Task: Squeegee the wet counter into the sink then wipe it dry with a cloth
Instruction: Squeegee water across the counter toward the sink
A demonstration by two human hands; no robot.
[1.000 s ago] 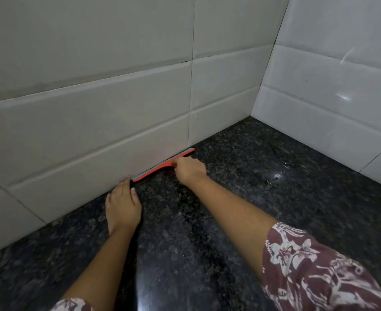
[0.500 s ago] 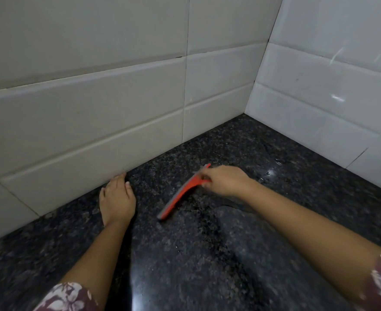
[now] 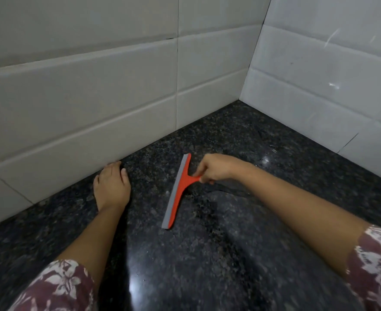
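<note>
Squarely on the dark speckled granite counter (image 3: 207,265), an orange squeegee (image 3: 178,192) is lying with its grey rubber blade (image 3: 175,194) running from near the tiled corner back toward the camera, its far end tilted a little to the right. Its short orange handle (image 3: 195,178) is sticking out to the right, and the person's right hand (image 3: 216,168) is gripping that handle, fingers and thumb curled closed around its end. The right forearm is reaching in from the lower right, a maroon sleeve (image 3: 378,272) with a white flower print covering the upper arm. To the left of the squeegee, and apart from it, the left hand (image 3: 112,187) is pressing flat on the counter, palm down, fingers together and extended, holding nothing; its fingertips (image 3: 115,163) are lying right at the foot of the white tiled wall (image 3: 84,104). A matching flowered sleeve (image 3: 57,286) is showing at the lower left. A second tiled wall (image 3: 331,75) is meeting the first at the corner beyond the squeegee. Overhead light is glinting off the stone in front of the arms and near the right wall, and thin streaks are showing on the surface just beyond the right wrist; whether the stone is wet elsewhere cannot be told.
</note>
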